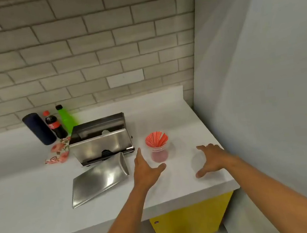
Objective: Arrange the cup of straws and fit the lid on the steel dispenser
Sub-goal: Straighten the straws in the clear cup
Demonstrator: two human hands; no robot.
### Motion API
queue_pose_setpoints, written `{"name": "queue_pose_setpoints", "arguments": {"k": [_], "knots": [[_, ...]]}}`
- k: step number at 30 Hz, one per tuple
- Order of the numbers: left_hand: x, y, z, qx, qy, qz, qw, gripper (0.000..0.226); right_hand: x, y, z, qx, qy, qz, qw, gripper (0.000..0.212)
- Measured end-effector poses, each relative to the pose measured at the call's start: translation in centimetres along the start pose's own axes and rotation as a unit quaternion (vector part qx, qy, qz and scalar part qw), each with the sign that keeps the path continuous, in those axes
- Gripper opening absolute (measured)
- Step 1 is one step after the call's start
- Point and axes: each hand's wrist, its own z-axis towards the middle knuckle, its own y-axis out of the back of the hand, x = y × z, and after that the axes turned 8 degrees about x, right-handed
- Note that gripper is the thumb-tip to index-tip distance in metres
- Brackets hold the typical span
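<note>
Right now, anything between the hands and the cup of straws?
Nothing visible. The left hand is open just left of the cup of straws, the right hand open further right, with bare counter between each and the cup. The steel lid lies left of the left hand, off the dispenser.

Clear cup of red straws [157, 147] upright, steel dispenser [101, 140] open, lid [98, 180] flat beside

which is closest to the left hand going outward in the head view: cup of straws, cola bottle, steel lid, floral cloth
From the left hand:
1. cup of straws, just right of the fingers.
2. steel lid, lying flat to its left.
3. floral cloth, far left.
4. cola bottle, back left by the wall.
</note>
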Motion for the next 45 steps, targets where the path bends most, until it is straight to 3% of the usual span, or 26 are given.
{"name": "queue_pose_setpoints", "arguments": {"k": [3,7,11,18,27,35,45], "knots": [[0.1,-0.8,1.7,-0.02,0.018,-0.001,1.0,0.129,-0.3,0.2,1.5,0.035,-0.001,-0.01,0.999,0.149],[-0.1,-1.8,3.9,-0.051,0.008,-0.026,0.998,0.116,-0.5,0.8,3.7,0.03,0.004,-0.036,0.999,0.133],[-0.7,-3.1,5.4,-0.09,0.005,-0.071,0.993,0.103,-0.2,2.6,4.7,0.032,0.027,0.023,0.999,0.124],[-1.0,-4.2,6.6,-0.122,-0.005,-0.128,0.984,0.099,5.3,10.0,5.4,-0.055,0.146,0.089,0.984,0.12],[-0.8,-4.5,6.8,-0.113,0.011,-0.143,0.983,0.096,13.2,11.1,7.2,-0.023,0.252,0.001,0.967,0.115],[-0.1,-4.6,7.2,-0.119,0.015,-0.146,0.982,0.103,15.3,9.9,8.3,-0.004,0.251,-0.095,0.963,0.116],[0.2,-4.5,7.4,-0.113,0.019,-0.134,0.984,0.101,15.7,9.8,8.5,0.027,0.232,-0.109,0.966,0.118]]}}
